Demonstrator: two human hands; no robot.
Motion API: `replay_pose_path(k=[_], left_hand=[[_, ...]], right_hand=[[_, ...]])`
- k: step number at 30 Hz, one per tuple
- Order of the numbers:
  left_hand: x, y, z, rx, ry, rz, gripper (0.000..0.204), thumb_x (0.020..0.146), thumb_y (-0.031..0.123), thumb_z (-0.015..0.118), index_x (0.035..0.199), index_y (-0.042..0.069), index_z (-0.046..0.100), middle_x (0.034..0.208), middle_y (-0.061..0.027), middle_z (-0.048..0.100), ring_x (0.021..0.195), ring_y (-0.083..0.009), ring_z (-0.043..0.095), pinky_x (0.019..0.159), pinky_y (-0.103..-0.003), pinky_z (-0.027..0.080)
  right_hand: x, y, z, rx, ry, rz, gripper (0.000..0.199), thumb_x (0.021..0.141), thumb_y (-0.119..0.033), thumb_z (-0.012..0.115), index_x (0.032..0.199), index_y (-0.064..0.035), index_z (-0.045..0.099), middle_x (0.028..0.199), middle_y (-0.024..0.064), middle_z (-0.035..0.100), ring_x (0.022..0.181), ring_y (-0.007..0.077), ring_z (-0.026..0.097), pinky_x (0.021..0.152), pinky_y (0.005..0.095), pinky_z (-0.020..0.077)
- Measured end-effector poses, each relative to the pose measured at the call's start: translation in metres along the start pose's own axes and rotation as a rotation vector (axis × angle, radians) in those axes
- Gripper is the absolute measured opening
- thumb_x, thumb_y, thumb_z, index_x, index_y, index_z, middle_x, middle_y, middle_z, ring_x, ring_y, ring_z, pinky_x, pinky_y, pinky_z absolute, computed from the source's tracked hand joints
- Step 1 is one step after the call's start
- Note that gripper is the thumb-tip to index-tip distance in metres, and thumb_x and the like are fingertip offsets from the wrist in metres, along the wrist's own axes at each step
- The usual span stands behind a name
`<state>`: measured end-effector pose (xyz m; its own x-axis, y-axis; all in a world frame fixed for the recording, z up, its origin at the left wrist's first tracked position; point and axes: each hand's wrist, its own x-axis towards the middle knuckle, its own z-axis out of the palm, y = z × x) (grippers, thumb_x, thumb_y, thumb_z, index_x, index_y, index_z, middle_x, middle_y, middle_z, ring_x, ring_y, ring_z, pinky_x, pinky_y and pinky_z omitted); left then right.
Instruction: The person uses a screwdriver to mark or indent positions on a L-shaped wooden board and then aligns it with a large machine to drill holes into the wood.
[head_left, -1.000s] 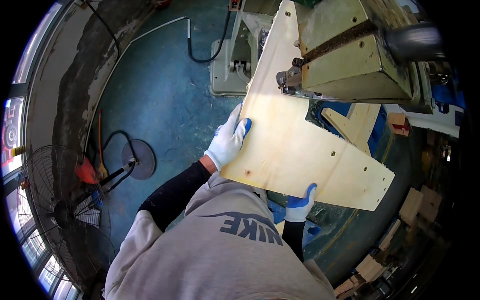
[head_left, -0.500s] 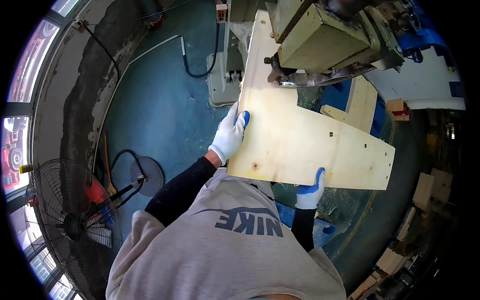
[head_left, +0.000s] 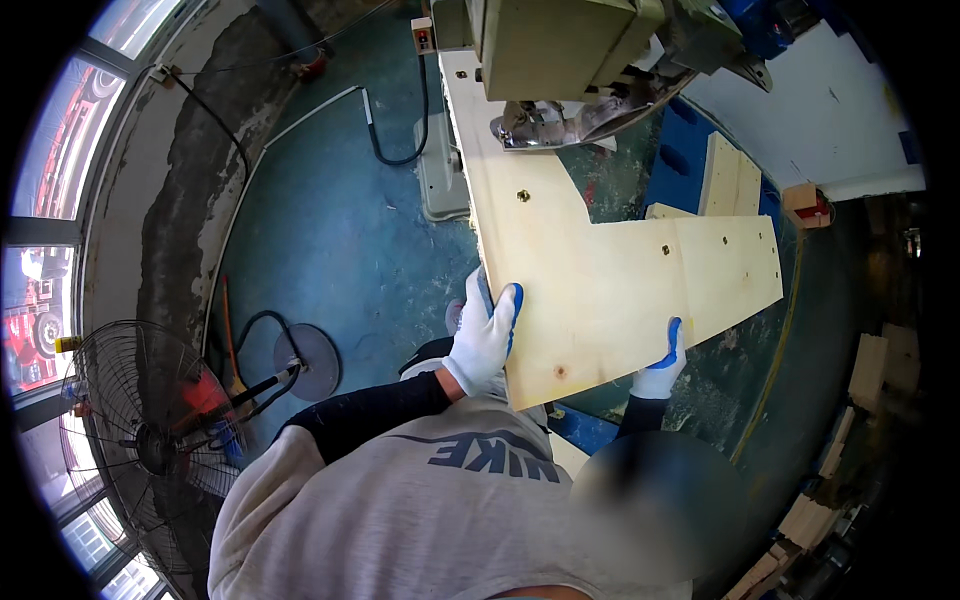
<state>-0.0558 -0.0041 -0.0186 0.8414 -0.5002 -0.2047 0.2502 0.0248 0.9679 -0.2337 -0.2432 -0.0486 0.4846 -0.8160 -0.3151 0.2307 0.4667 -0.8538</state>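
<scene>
1. The person is holding a large L-shaped plywood panel [head_left: 600, 270] flat in front of the body, with its far end lying under the head of a grey-green machine [head_left: 560, 45] at the top of the view.
2. The left hand [head_left: 485, 335], in a white glove with blue fingertips, is gripping the panel's near left edge, fingers curled over the top face.
3. The right hand [head_left: 660, 365], gloved the same way, is clasping the near right edge from below, with blue fingertips showing over the rim; most of that hand is hidden by the wood.
4. The panel is stretching from the machine toward the person, its short leg pointing right over a blue surface. Small round holes [head_left: 522, 196] are showing on its top face, one close to the machine's metal foot [head_left: 560, 125].
5. By my judgement, the step in hand is positioning the panel under the machine's working head, which is sitting over the far strip of the wood.
6. The next move is probably calling for a steady, level push or slide with both hands together, keeping the panel flat so the far end is not tipping, and keeping fingers well back from the metal foot.
7. On the floor [head_left: 330, 230] to the left, a standing fan [head_left: 140, 440] and a round black base [head_left: 305, 360] with a cable are sitting well apart from the work. Offcuts of pale wood [head_left: 730, 175] are lying to the far right.
</scene>
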Motion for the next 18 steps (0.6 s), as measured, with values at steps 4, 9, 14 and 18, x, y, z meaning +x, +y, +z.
replay_pose_path(k=[4,9,14,18], left_hand=[[-0.028,-0.001,0.043,0.126,-0.19,-0.007,0.055,0.103,0.023,0.058,0.141,-0.004,0.029,0.124,-0.018,0.061,0.109,-0.0181,0.06,0.094,-0.031,0.049],[-0.042,-0.011,0.111,0.293,-0.561,-0.28,0.059,0.099,0.029,0.065,0.136,-0.005,0.033,0.109,-0.0173,0.067,0.087,-0.0183,0.067,0.075,-0.032,0.055],[-0.03,-0.039,0.205,0.736,-0.978,-0.279,0.04,0.097,0.037,0.065,0.114,0.0,0.063,0.1,-0.0154,0.072,0.092,-0.0224,0.069,0.077,-0.034,0.052],[-0.015,-0.03,0.292,0.837,-1.07,-0.133,0.037,0.095,0.036,0.066,0.115,0.006,0.066,0.103,-0.013,0.073,0.096,-0.0267,0.069,0.089,-0.036,0.048]], right_hand=[[0.015,-0.035,-0.073,-0.154,0.044,-0.118,0.049,0.107,-0.032,0.05,0.142,0.0031,0.049,0.135,0.0115,0.061,0.118,0.0216,0.062,0.101,0.0355,0.0498],[0.019,-0.102,-0.192,-0.099,0.105,-0.223,0.046,0.105,-0.025,0.053,0.142,0.0013,0.048,0.131,0.0122,0.062,0.116,0.0226,0.064,0.097,0.0371,0.0538],[-0.003,-0.188,-0.304,-0.12,0.104,-0.41,0.049,0.1,-0.017,0.057,0.143,0.0026,0.046,0.136,0.014,0.058,0.121,0.0239,0.06,0.102,0.0385,0.0506],[-0.018,-0.24,-0.33,-0.334,0.375,-0.547,0.042,0.096,-0.009,0.062,0.134,0.0072,0.054,0.124,0.0116,0.063,0.113,0.0188,0.062,0.096,0.0325,0.0496]])
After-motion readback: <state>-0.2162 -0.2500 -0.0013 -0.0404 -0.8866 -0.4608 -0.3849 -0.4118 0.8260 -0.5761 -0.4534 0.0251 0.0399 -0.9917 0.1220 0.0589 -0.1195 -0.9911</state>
